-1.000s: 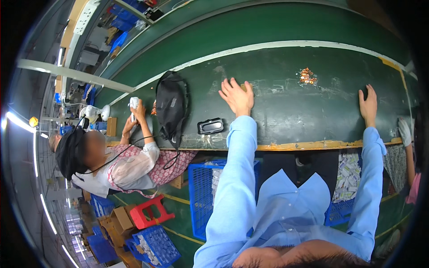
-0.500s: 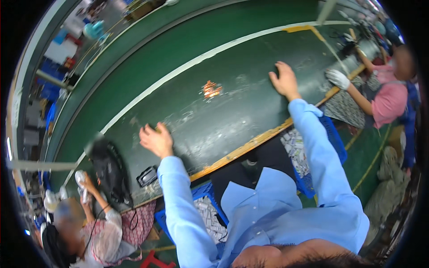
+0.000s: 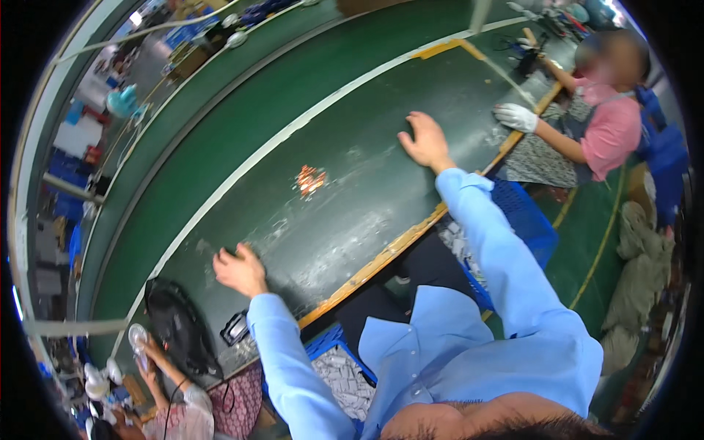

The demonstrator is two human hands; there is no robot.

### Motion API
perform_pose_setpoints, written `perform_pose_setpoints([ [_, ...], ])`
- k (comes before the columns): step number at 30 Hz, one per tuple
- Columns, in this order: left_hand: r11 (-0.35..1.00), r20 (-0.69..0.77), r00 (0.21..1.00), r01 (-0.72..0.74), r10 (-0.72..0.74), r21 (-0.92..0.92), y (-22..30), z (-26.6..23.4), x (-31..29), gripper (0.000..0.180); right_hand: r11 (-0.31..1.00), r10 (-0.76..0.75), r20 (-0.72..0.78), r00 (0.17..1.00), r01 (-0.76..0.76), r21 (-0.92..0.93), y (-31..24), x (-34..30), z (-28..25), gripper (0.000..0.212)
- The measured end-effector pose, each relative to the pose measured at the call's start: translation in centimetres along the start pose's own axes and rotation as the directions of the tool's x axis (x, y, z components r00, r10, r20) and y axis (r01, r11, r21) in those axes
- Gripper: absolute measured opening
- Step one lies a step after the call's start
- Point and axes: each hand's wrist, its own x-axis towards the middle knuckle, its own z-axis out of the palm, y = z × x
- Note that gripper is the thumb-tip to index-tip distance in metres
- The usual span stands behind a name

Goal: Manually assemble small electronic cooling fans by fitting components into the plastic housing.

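My left hand [image 3: 240, 271] is over the dark green worktop [image 3: 352, 253], its fingers spread and nothing in them. My right hand [image 3: 427, 141] is farther off to the right, also empty, with thumb and fingers apart. Between the two, a little beyond my left hand, lies a small heap of shiny copper-coloured pieces [image 3: 309, 180], too small to make out singly. Closest to my left forearm sits a small black case-like object [image 3: 235, 328]. I cannot tell whether either palm touches the surface.
A black bag [image 3: 180, 330] lies left of my left hand. Blue crates [image 3: 522, 220] with small pale pieces stand below the table edge. A co-worker in pink [image 3: 612, 132] rests a white-gloved hand on the right edge; another person [image 3: 176, 411] works at lower left.
The whole view has shifted, so the table, heap and both hands appear farther left and mostly lower. Both hands stay spread and empty, in about the same places over the table.
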Motion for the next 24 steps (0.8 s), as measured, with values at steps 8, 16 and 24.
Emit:
perform_pose_setpoints([
  [8,0.996,-0.01,1.0,0.025,-0.026,-0.085,0.8,0.5,0.0,0.055,0.998,-0.046,-0.011,0.999,0.045,-0.051,1.2,0.7,0.0,0.049],
  [16,0.99,0.086,0.993,0.095,-0.086,-0.104,1.5,-0.8,-0.5,0.056,0.996,-0.034,0.051,0.998,0.038,-0.08,2.3,0.1,0.3,0.049],
  [24,0.979,0.071,0.992,0.114,-0.103,-0.168,1.1,-0.3,-0.3,0.057,0.992,-0.006,0.091,0.996,0.017,-0.121,2.4,0.4,1.1,0.049],
])
